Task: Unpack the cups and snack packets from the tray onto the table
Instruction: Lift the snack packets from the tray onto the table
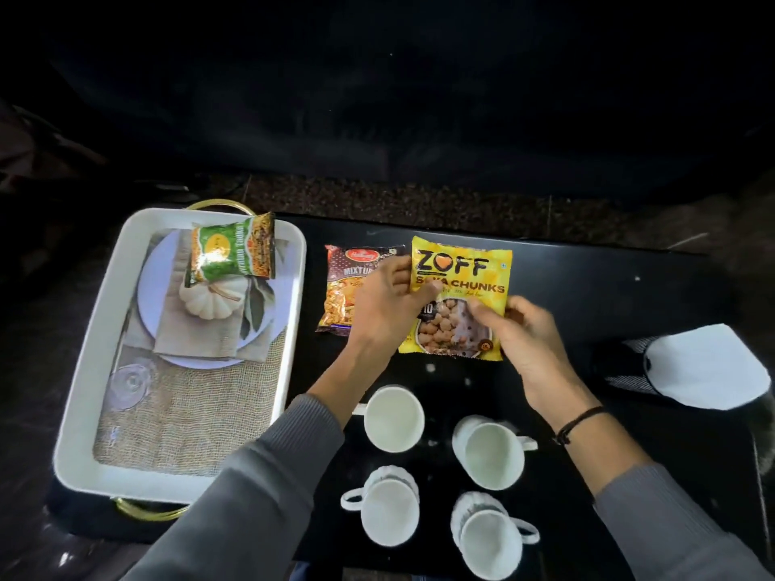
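**Yellow packet held over a black worktop, one packet left in the tray**

The worktop (587,295) was glossy black and threw back small spots of light. Beyond its far edge ran a strip of dark speckled floor (419,199), and past that the room fell into near darkness with nothing readable in it.

Both hands met on the yellow soya chunks packet (461,295), which sat toward the far middle of the worktop. The left hand (383,306) had its grip closed on the packet's left edge, fingers curled over the front. The right hand (518,333) pinched the lower right part, thumb on the printed face. Whether the packet lay flat on the surface or was lifted slightly could not be told. A black band circled the right wrist, and both arms wore grey sleeves.

Just left of it, partly hidden by the left hand, a maroon mixture packet (350,287) lay on the worktop. Four white cups (392,419) stood upright in two rows nearer the person, all empty and apart from each other.

The white tray (84,371) rested at the left end, gold handles at its near and far sides. Its floor carried a printed picture of burlap, a plate and a pumpkin. A green snack packet (230,255) remained in its far part. A black-and-white cap (704,366) lay at the right edge.
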A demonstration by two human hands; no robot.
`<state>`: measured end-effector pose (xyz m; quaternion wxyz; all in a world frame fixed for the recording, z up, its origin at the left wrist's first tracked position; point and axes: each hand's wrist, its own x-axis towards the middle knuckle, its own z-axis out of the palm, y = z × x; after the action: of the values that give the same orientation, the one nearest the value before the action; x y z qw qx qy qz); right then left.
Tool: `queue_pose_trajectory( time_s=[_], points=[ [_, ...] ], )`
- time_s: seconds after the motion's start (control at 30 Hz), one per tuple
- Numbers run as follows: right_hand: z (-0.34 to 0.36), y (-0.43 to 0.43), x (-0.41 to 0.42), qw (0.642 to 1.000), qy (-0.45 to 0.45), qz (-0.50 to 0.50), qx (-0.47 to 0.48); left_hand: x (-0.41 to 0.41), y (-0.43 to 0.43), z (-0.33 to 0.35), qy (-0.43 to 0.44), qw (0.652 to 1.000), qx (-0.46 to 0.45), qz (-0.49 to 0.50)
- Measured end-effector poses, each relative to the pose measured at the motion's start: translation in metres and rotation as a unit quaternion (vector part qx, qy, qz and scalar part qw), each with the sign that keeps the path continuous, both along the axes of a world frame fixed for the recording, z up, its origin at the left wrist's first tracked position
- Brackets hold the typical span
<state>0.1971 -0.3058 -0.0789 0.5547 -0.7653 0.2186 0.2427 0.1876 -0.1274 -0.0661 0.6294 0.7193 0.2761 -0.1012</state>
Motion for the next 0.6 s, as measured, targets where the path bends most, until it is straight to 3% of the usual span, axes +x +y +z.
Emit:
queue_pose_trajectory(
  time_s=[0.13, 0.23, 0.43, 0.6],
  points=[
    [-0.007, -0.003, 0.001, 0.981, -0.099, 0.081, -0.145, 0.006, -0.002, -0.004, -0.009, 0.997, 0.067, -0.031],
    [-0.009, -0.001, 0.0, 0.96, -0.169, 0.122, -0.189, 0.001, 0.0, -0.005, -0.02, 0.99, 0.125, -0.066],
    [-0.007, 0.015, 0.0, 0.91, -0.194, 0.243, -0.275, -0.012, 0.006, -0.008, -0.016, 0.984, 0.14, -0.109],
    [0.005, 0.034, 0.002, 0.903, -0.196, 0.266, -0.275, -0.018, 0.019, -0.002, -0.022, 0.986, 0.138, -0.095]
  ],
)
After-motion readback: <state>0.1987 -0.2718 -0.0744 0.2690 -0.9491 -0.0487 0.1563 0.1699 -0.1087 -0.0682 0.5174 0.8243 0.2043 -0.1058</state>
